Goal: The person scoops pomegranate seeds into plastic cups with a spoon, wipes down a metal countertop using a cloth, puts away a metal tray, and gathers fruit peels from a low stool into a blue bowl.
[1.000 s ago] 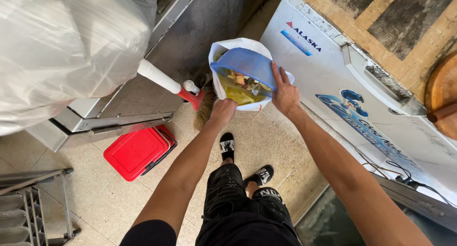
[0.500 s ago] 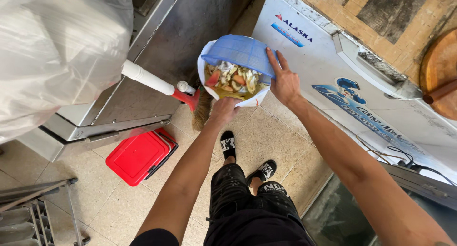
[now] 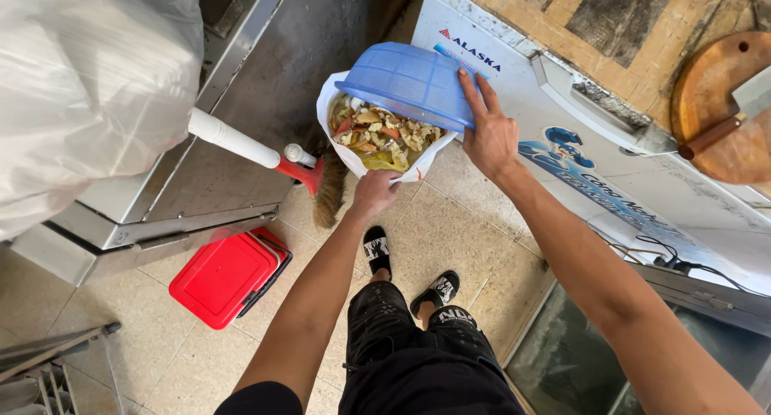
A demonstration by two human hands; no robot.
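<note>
My left hand (image 3: 376,192) grips the near rim of a white plastic bag (image 3: 341,146) held open above the floor. Inside it lies a heap of food scraps (image 3: 381,134), pale, orange and green. My right hand (image 3: 488,134) holds a blue plastic colander (image 3: 409,81) by its right edge, turned upside down and tilted over the far side of the bag. The colander's underside faces the camera, so its inside is hidden.
A broom (image 3: 265,158) with a white and red handle leans by a steel counter (image 3: 177,206). A red box (image 3: 227,277) sits on the tiled floor. A white chest freezer (image 3: 610,166) stands right, a wooden board with a cleaver (image 3: 723,114) beyond it. A large white sack (image 3: 80,85) fills the upper left.
The blue colander has been lifted off the bag's mouth and swung up and to the right, uncovering the scraps. Bag and hands now sit higher in view.
</note>
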